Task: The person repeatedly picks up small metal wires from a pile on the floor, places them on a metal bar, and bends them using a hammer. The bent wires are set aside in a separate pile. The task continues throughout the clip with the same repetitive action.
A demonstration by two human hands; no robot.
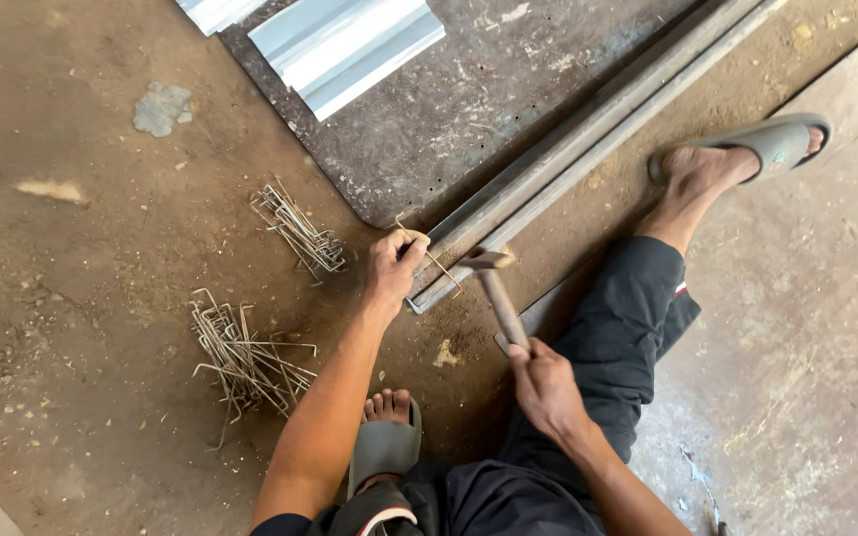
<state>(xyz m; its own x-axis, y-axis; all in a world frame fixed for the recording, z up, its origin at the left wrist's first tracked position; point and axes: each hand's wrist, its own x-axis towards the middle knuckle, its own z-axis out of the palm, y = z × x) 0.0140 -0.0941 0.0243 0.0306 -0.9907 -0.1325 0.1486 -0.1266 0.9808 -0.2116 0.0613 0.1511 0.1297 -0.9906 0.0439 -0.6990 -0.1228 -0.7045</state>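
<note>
- A thin, pale wire piece (pixel 436 260) with a bent end lies across the near end of a long grey steel bar (pixel 588 134), which runs diagonally up to the far right over the dirt floor (pixel 81 268).
- The left hand (pixel 392 266) pinches that wire against the bar's end, fingers curled tight around it.
- The right hand (pixel 540 382) is wrapped around the worn wooden handle of a hammer (pixel 496 288), whose rusty head sits just right of the wire.
- Two loose heaps of similar bent wires lie to the left: one far (pixel 300 230), one nearer (pixel 245 359).
- A dark, scratched metal sheet (pixel 449 109) lies beyond the bar, with shiny corrugated panels (pixel 345 50) on it.
- The person sits on the ground in dark trousers and grey sandals (pixel 779 141), with one leg stretched to the right beside the bar.
</note>
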